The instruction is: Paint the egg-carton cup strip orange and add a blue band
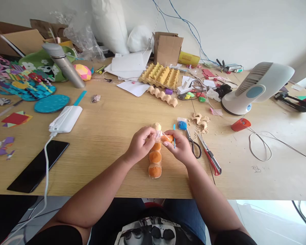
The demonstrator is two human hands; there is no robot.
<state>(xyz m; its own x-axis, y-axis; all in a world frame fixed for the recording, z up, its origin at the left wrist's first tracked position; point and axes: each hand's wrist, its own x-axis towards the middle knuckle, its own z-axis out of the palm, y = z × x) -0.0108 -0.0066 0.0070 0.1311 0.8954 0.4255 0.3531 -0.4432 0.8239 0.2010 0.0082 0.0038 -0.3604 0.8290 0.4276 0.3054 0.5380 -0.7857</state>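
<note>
A strip of egg-carton cups (155, 160) lies on the wooden table (112, 136) in front of me, most cups filled with orange clay, the far one bare. My left hand (140, 144) is closed in a pinch on a small clear plastic bag (158, 135) just above the strip. My right hand (180, 147) pinches the other end of the bag, where a lump of orange clay (167, 138) sits, and also holds a thin blue stick (174, 136).
Scissors (193, 147) and a red utility knife (211, 157) lie right of my hands, with a blue clay bag (182, 124) and carton scraps (201, 121) behind. A white fan (257, 86), power bank (65, 119), phone (38, 166), egg trays (160, 75) and coloured paper crafts (22, 85) surround.
</note>
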